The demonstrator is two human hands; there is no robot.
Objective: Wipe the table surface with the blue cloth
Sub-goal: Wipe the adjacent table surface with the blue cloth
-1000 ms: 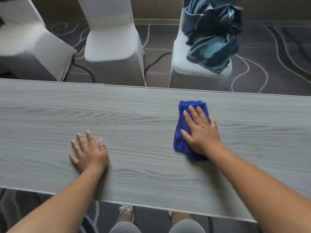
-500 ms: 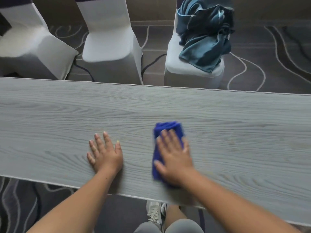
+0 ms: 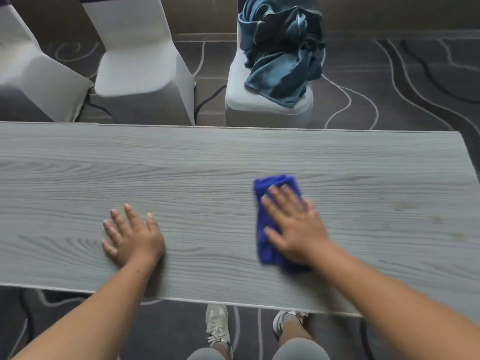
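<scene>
Grey wood-grain tabletop (image 3: 207,162) shows faint marks near its right end, so wiping looks unfinished. Your right hand (image 3: 296,227) presses flat, fingers spread, on the blue cloth (image 3: 267,245), now right of centre; half a second ago it was nearer your flat, empty left hand (image 3: 132,237).

No legible text, label, brand, number or sign appears anywhere on or around the table (image 3: 207,165), neither on its surface nor beyond its edges.
</scene>
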